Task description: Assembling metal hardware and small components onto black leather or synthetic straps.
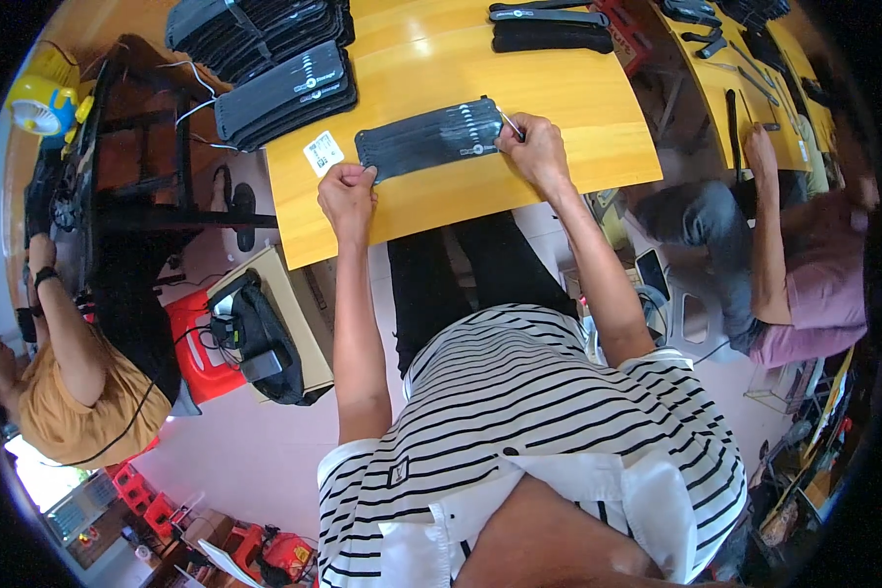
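Note:
A flat black pouch [426,140] with a row of narrow upright pockets and pale print lies on the yellow wooden table [412,208]. My left hand [348,199] pinches its lower left corner between thumb and fingers. At the pouch's right edge my right hand [536,152] is closed around a thin silvery piece [510,124], of which only the tip shows; the rest is hidden in my fingers. A small white printed label [322,153] lies just left of the pouch.
Stacked black pouches [286,98] stand at the table's left edge. More dark folded pouches [551,34] lie farther back. A co-worker's hand [760,152] is at another table on the right; a person in an orange shirt [93,407] sits left, near a yellow fan [41,106].

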`<state>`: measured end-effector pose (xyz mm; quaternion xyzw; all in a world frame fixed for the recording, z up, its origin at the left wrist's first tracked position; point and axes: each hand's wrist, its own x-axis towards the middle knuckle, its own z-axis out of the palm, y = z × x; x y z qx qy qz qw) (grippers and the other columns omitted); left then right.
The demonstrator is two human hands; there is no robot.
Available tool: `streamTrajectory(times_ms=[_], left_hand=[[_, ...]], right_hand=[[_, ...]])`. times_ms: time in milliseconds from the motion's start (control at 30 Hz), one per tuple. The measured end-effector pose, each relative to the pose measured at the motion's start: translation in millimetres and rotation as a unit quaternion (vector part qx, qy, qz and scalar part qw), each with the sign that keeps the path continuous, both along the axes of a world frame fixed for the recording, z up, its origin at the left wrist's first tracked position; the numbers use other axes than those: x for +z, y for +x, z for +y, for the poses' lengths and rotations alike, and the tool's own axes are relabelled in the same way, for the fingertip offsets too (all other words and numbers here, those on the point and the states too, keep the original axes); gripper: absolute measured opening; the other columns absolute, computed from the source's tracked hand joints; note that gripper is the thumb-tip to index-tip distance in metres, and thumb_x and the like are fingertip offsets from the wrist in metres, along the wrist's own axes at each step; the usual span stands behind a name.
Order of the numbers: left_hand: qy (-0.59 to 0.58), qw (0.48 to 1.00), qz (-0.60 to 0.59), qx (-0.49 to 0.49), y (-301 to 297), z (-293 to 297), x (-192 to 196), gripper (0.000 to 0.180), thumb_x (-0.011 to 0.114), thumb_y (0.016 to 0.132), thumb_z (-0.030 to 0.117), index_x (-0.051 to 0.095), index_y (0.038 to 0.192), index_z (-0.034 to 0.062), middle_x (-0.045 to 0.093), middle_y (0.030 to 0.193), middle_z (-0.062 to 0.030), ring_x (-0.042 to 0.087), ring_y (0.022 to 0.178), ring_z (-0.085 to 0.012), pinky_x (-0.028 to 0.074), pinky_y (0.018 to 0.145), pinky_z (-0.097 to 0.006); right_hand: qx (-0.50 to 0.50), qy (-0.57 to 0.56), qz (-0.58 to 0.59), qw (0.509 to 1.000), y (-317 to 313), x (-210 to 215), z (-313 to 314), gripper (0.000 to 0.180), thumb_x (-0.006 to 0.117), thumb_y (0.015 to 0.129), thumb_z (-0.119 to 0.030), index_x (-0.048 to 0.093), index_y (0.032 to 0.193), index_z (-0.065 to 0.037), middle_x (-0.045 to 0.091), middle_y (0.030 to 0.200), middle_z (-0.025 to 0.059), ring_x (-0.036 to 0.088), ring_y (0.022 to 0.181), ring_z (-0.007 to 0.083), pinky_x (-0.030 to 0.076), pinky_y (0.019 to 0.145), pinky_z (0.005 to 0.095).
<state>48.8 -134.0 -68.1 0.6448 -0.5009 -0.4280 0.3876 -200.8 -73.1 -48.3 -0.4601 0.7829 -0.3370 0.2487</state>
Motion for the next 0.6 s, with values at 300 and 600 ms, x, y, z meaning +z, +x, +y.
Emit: streamTrajectory(times_ms=[300, 600], left_hand=[[0.032, 0.995, 0.090, -0.001, 7, -7, -2, 0.018, 0.072, 0.069, 0.002, 0.054, 0.069, 0.0007, 0.052, 0.054, -0.0029, 0.047, 0.039, -0.0102, 0.038, 0.036, -0.022], [0.081, 0.995, 0.021, -0.049, 16, -13, 12, 0.019, 0.072, 0.069, 0.004, 0.053, 0.064, 0.0018, 0.051, 0.052, -0.0031, 0.047, 0.039, -0.0099, 0.037, 0.036, -0.022]], right_hand=[[0.002, -0.001, 0.007, 1.000, -2, -6, -4, 0.013, 0.068, 0.067, -0.014, 0.059, 0.069, -0.005, 0.060, 0.066, 0.0119, 0.058, 0.065, 0.0242, 0.045, 0.060, 0.0357], [0.044, 0.097, 0.016, 0.994, -14, 11, -8, 0.018, 0.070, 0.065, -0.021, 0.059, 0.072, -0.008, 0.063, 0.076, 0.0151, 0.061, 0.080, 0.0317, 0.048, 0.069, 0.0405]])
